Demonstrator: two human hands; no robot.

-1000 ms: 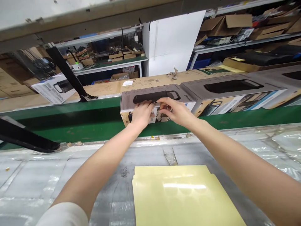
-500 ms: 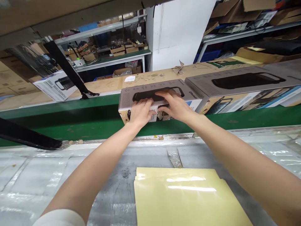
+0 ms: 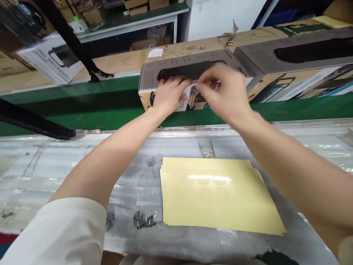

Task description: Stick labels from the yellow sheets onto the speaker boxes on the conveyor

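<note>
A grey printed carton (image 3: pixel 149 78) with a dark product picture on top sits on the green conveyor belt (image 3: pixel 116 99). Over its front top edge lies my left hand (image 3: pixel 168 94), fingers flat on the top and thumb by the front face. My right hand (image 3: pixel 227 92) is just above the carton's right part, slightly blurred, with thumb and fingertips pinched together. Whether anything small is between those fingertips cannot be made out. Nearer to me, a stack of glossy yellow sheets (image 3: pixel 215 200) lies on the plastic-covered table (image 3: pixel 132 195).
Another grey carton (image 3: pixel 259 59) stands close on the right. At the left, a white printed box (image 3: pixel 52 60) stands behind a black metal post (image 3: pixel 68 36). A second black bar (image 3: pixel 35 119) reaches in low from the left. A cardboard-covered ledge (image 3: pixel 124 62) runs behind the belt.
My right hand has lifted off the carton's top, and its spread fingers have come together in a pinch. My left hand stays on the carton. The view has tilted down.
</note>
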